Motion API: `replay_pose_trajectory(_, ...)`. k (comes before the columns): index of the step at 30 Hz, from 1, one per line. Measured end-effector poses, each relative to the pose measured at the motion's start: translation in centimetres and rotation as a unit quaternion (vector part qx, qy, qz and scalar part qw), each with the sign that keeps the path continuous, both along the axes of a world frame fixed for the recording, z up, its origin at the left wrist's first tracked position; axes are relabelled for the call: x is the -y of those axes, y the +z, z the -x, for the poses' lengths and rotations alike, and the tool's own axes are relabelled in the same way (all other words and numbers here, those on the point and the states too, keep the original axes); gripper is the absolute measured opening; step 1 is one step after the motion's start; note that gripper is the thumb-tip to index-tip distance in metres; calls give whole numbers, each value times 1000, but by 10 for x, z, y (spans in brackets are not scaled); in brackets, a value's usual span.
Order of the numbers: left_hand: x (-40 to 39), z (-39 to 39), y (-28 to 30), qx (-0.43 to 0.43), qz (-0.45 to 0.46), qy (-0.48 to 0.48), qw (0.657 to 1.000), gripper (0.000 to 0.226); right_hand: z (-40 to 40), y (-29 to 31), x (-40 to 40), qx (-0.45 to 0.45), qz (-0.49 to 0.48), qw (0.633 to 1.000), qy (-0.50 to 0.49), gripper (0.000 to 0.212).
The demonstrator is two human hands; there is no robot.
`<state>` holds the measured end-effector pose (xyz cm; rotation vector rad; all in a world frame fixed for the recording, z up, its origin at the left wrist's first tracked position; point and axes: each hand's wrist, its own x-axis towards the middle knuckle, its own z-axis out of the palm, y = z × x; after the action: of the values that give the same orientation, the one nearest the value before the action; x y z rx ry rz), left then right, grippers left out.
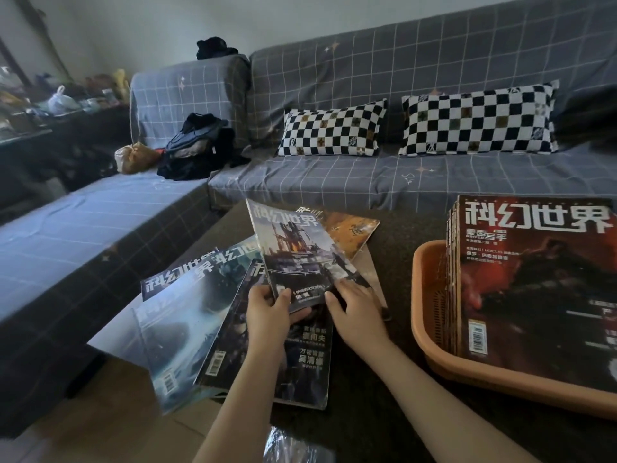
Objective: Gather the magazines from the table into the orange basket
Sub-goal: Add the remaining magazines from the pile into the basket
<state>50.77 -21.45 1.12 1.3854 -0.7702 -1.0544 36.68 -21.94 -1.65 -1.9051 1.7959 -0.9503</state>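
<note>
Several magazines lie spread over the dark table (394,379). My left hand (270,312) grips the near edge of a grey-blue magazine (297,252), lifted and tilted above the pile. My right hand (357,309) rests with spread fingers at that magazine's right near corner, touching it and the sheets beneath. Under it lie a dark-cover magazine (300,362), a pale blue one (187,322) and an orange one (350,232). The orange basket (430,329) stands at the right with a stack of magazines in it, a red-cover one (534,279) on top.
A grey checked sofa (334,182) runs behind and to the left of the table, with two checkerboard cushions (334,128) and a heap of dark clothes (197,148). A cluttered side table (50,108) stands far left. Wooden floor (100,422) shows at lower left.
</note>
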Motion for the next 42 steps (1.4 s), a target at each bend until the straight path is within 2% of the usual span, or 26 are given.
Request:
replay_pose_trajectory(4, -42, -22, 18, -3, 49, -6, 999, 7, -2, 27, -24, -24, 15, 1000, 13, 58)
replay_pose_trajectory(7, -67, -31, 39, -10, 80, -24, 996, 8, 2, 57, -45, -6, 55, 998, 8, 64)
replay_pose_trajectory(10, -83, -29, 60, -34, 107, -66, 991, 8, 20, 88, -64, 82, 78, 994, 2, 70)
replay_pose_trajectory(12, -91, -21, 70, -54, 120, -105, 986, 8, 40, 107, -76, 176, 79, 981, -12, 61)
replay_pose_trajectory(14, -95, -5, 76, -61, 129, -144, 979, 8, 67, 123, -85, 268, 35, 962, -43, 53)
replay_pose_trajectory(17, -100, 25, 80, -66, 139, -195, 969, 8, 113, 136, -97, 397, -57, 913, -73, 35)
replay_pose_trajectory(21, -99, 74, 77, -67, 135, -245, 958, 11, 166, 137, -117, 443, -24, 889, -109, 30)
replay_pose_trajectory(24, -92, 111, 73, -42, 139, -291, 946, 23, 201, 131, -129, 470, 9, 871, -144, 30)
replay_pose_trajectory(28, -74, 159, 63, 28, 112, -321, 940, 32, 240, 114, -134, 430, 25, 877, -214, 30)
replay_pose_trajectory(32, -54, 189, 48, 188, 92, -311, 927, 46, 257, 93, -131, 421, 20, 873, -246, 32)
replay_pose_trajectory(36, -44, 201, 29, 298, 64, -309, 901, 37, 263, 75, -131, 329, 14, 907, -261, 34)
replay_pose_trajectory(42, -47, 203, 19, 354, 68, -259, 896, 41, 261, 64, -136, 184, -1, 931, -315, 27)
